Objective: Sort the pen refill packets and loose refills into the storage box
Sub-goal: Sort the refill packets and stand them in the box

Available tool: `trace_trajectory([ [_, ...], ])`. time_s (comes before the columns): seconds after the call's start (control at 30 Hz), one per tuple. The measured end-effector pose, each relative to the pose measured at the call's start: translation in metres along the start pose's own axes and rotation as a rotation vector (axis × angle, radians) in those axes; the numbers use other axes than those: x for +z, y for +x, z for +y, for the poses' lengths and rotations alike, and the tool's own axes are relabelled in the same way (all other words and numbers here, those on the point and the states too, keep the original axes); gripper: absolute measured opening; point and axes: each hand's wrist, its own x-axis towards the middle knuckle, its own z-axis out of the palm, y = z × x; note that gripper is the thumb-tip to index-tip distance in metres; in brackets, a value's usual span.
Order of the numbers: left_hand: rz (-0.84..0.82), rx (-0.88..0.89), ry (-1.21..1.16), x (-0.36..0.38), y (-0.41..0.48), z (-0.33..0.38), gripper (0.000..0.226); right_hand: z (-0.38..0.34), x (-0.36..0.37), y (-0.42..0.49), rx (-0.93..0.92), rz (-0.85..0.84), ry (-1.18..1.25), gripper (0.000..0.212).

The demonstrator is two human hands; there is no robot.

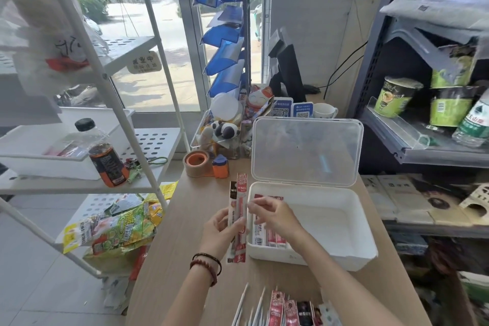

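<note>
Left grip [221, 230]: curled round two refill packets [237, 217], which stand upright just left of the box, at the centre of the frame.
Right grip [274, 216]: over the box's left end, with fingertips [252, 204] at the red packet's right edge. Whether they pinch it I cannot tell.
Storage box [330, 259]: white, on the tabletop [190, 219] right of centre, with its clear lid [307, 151] standing open behind.
Already in: boxed packets [268, 238] lie side by side against the left wall.
Still out: spare packets [291, 309] and loose refills [254, 304] at the bottom edge of the frame.
Step in hand: probably passing one held packet across to be laid in the box.
Doing it well: peel off one packet only and keep the other pinned. Lay it flat beside the row, facing the same way. Leave the bare right half for the loose refills.
</note>
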Motion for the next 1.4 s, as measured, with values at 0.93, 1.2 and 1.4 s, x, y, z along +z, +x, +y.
trace_trajectory([
  [0.93, 0.031, 0.125, 0.288, 0.012, -0.004, 0.010, 0.017, 0.047, -0.044, 0.010, 0.087, 0.236, 0.057, 0.021],
  [1.2, 0.067, 0.110, 0.248, 0.000, 0.006, 0.004, 0.024, 0.056, -0.033, 0.022, 0.098, 0.210, -0.162, 0.024],
  [1.4, 0.071, 0.099, 0.231, -0.003, 0.006, -0.001, 0.032, 0.061, -0.028, 0.027, 0.079, 0.108, -0.433, 0.034],
])
